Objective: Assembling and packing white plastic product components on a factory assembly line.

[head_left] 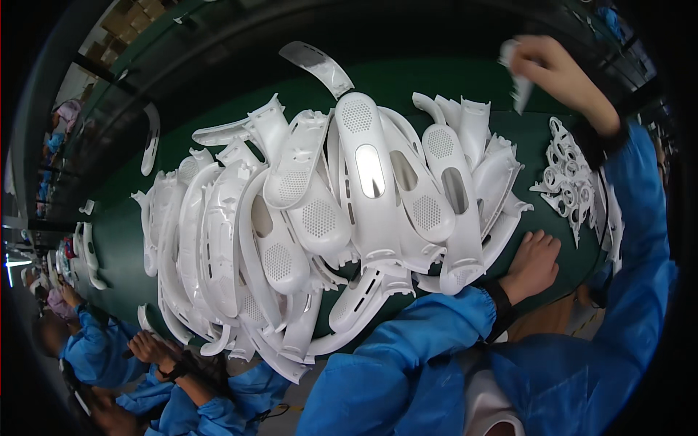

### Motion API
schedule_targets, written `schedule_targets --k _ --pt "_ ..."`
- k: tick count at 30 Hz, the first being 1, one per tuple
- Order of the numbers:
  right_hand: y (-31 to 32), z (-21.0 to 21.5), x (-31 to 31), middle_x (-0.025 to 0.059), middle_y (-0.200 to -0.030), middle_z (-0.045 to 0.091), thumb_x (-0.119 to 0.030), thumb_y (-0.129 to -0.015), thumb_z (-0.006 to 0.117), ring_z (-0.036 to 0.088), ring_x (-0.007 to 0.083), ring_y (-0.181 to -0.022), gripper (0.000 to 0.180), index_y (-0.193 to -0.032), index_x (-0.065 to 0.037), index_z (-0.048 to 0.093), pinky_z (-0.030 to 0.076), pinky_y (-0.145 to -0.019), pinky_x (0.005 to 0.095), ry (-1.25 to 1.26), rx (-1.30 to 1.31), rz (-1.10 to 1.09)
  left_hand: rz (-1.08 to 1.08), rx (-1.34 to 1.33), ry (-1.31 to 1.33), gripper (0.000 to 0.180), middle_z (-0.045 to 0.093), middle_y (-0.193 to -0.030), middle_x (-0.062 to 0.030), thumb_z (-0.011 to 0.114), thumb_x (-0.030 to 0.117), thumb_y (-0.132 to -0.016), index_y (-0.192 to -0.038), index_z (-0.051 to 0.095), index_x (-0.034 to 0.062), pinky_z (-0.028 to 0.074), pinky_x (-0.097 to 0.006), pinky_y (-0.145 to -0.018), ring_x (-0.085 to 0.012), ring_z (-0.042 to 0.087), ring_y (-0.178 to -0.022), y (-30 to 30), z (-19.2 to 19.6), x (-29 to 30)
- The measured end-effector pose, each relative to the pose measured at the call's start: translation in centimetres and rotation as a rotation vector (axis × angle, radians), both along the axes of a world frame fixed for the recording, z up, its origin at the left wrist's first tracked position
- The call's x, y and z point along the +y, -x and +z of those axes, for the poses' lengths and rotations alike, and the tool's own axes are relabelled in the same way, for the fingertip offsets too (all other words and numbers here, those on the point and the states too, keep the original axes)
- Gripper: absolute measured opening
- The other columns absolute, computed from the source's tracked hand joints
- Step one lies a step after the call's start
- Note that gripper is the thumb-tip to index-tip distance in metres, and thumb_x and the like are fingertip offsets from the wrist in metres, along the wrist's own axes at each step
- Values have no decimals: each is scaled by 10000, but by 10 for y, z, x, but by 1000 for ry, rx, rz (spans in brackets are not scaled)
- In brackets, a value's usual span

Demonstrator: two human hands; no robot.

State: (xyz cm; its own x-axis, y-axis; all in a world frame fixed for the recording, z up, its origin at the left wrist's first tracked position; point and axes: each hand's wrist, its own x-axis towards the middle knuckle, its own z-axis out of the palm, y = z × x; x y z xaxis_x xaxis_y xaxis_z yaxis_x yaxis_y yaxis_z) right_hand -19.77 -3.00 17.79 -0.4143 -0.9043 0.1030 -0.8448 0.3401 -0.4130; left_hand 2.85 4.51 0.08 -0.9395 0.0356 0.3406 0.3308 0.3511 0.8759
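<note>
My right hand (549,65), raised at the far right above the bench, pinches a small white plastic part (521,91) that hangs down from its fingers. Its exact kind is blurred. My left hand (532,267) rests on the bench's near right edge with its fingers curled in; nothing shows in it. Left of that hand lies a large pile of curved white plastic shells (367,229), many with perforated oval ends and long slots. To the hand's right, below my raised right forearm, lies a heap of small white ring-shaped parts (563,178).
The green bench top (116,240) carries the pile. One loose curved shell (316,65) lies behind it, others to the left (89,254). Co-workers in blue sleeves (109,349) sit at the lower left; a co-worker's hand (149,349) is close to the pile.
</note>
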Motion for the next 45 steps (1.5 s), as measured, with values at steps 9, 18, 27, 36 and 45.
schedule_targets --k 9,18,27,36,45 --pt "22 -55 -209 173 -1013 652 -333 -841 614 625 300 -951 391 -1018 11 671 478 -834 379 -698 188 107 -56 -44 48 167 561 -909 -105 512 46 -758 -912 572 21 360 -394 -877 -278 498 -984 3 -9 5" --pt "27 -80 -265 146 -991 635 -384 -726 739 614 226 -915 543 -1088 5 625 524 -742 328 -467 -420 -19 59 93 140 124 574 -860 -123 531 146 -790 -850 557 39 378 -408 -854 -291 521 -935 -1 -18 10" --pt "27 28 -59 50 -869 644 -242 -750 697 589 115 -732 362 -1023 -7 665 471 -651 248 -178 -277 -337 -108 -10 166 177 560 -929 -114 556 41 -740 -917 558 54 353 -393 -851 -288 494 -994 -1 -15 4" --pt "-135 -12 197 -11 -837 623 -164 -738 696 558 41 -749 335 -992 47 637 447 -664 192 168 -651 -692 -107 -79 -307 129 579 -783 -136 517 169 -917 -942 512 43 417 -367 -716 -287 572 -813 9 -6 4" --pt "-241 -74 251 128 -931 549 -177 -789 688 589 199 -754 367 -1076 33 595 467 -633 275 182 -739 -591 -221 -362 -838 364 625 -1068 -100 604 36 -881 -1219 488 -35 477 -273 -836 -130 602 -947 5 19 14"
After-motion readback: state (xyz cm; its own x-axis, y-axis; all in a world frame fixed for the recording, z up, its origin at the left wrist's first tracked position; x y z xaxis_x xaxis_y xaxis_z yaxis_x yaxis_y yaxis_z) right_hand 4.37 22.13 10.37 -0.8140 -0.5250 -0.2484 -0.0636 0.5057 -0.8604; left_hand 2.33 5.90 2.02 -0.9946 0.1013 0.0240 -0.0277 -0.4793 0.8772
